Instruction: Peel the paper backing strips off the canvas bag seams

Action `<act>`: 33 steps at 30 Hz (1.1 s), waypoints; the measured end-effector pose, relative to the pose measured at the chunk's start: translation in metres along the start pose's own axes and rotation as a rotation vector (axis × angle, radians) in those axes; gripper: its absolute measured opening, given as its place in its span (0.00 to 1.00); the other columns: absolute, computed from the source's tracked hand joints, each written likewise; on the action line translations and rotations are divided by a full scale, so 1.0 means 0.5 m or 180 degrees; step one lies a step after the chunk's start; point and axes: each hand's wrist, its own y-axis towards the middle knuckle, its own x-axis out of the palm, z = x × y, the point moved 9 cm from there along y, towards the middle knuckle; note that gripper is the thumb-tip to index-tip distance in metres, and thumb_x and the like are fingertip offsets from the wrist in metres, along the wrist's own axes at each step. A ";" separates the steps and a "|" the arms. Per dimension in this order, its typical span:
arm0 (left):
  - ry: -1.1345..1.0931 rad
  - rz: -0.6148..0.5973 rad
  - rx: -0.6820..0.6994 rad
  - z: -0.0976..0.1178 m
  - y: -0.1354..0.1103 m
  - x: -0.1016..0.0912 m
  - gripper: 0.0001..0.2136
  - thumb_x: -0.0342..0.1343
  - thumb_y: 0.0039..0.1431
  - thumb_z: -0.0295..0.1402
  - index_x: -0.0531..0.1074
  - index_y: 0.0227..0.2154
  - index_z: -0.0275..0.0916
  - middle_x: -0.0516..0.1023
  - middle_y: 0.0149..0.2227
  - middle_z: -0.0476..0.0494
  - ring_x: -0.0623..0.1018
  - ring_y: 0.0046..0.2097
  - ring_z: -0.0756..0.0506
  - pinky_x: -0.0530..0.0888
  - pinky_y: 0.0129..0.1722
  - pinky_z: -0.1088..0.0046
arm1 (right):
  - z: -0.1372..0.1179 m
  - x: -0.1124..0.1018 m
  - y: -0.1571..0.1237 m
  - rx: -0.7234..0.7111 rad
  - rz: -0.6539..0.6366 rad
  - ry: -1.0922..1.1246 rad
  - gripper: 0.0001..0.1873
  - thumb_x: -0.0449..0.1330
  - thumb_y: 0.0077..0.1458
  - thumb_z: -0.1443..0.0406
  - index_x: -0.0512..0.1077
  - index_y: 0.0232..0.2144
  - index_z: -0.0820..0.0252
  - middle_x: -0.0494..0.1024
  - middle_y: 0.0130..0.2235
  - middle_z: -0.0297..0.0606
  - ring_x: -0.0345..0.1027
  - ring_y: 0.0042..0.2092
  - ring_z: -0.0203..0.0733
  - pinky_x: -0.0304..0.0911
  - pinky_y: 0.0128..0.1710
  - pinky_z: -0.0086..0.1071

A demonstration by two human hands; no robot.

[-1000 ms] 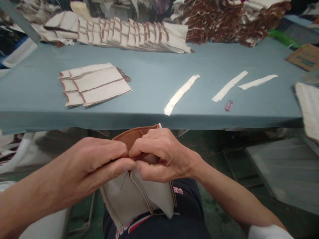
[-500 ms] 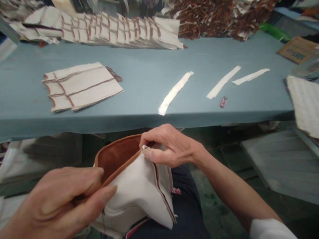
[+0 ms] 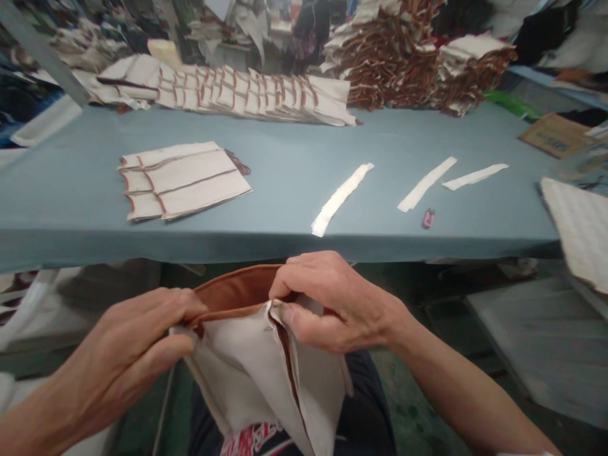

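Between my hands hangs a cream fabric bag (image 3: 237, 361) with a brown lining, its mouth partly spread, above my lap. My left hand (image 3: 137, 348) is closed on the left end of the brown-edged rim, thumb outside and fingers over the lining. On the other side my right hand (image 3: 332, 301) pinches the rim at a seam, where a dark-edged fold runs down the front. The bag's lower end falls out of the picture, over dark clothing with red lettering (image 3: 251, 440).
On the blue-covered table (image 3: 285, 145) lie a small stack of cream pieces (image 3: 190, 180), white strips (image 3: 342, 199) and pink thread snips (image 3: 428, 218). Behind are a row of cream pieces (image 3: 256, 92), a brown-and-cream heap (image 3: 394, 63) and a cardboard box (image 3: 555, 134) at right.
My left hand has moved up and shifted its hold towards the bag's left corner. The bag now hangs straighter, its mouth narrower. The view has tilted up, showing more behind the table.
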 end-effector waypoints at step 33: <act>-0.1984 -0.0292 -0.0416 0.050 0.100 0.080 0.19 0.52 0.76 0.35 0.74 0.25 0.41 0.71 0.22 0.57 0.68 0.22 0.52 0.64 0.23 0.77 | 0.040 0.035 0.011 0.0236 0.0023 0.0336 0.09 0.64 0.65 0.61 0.70 0.33 0.56 0.76 0.32 0.30 0.68 0.33 0.37 0.61 0.39 0.33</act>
